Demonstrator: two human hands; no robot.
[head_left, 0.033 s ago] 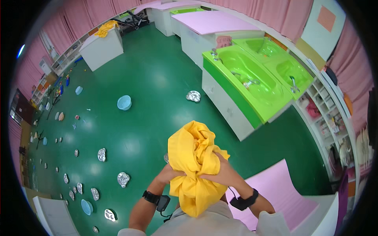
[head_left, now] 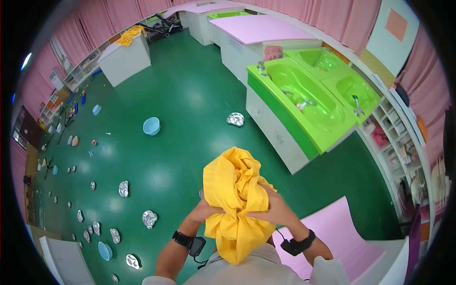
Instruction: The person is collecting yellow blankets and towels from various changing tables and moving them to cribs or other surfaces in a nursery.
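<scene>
A bunched yellow cloth (head_left: 232, 187) is gathered in front of my body, its folds twisted at the top and its lower end hanging toward my lap. My left hand (head_left: 205, 210) grips it from the left side, with the fingertips tucked behind the fabric. On the opposite side my right hand (head_left: 275, 207) is closed on the cloth, thumb lying across the front. Whether the cloth is a garment or a plain sheet cannot be made out. A small shiny thing shows just past the left edge of the cloth, mostly hidden.
A bright green basin unit (head_left: 304, 95) stands ahead right, near a pink-topped counter (head_left: 266, 27). Silvery trays (head_left: 149, 218) and blue bowls (head_left: 151, 126) lie on the green floor (head_left: 190, 85). Close by at right is a pink surface (head_left: 332, 228); another yellow cloth (head_left: 129, 36) lies on a far cabinet.
My right hand has shifted slightly over the cloth, its thumb a little farther right. The whole view has moved slightly; both hands still hold the cloth.
</scene>
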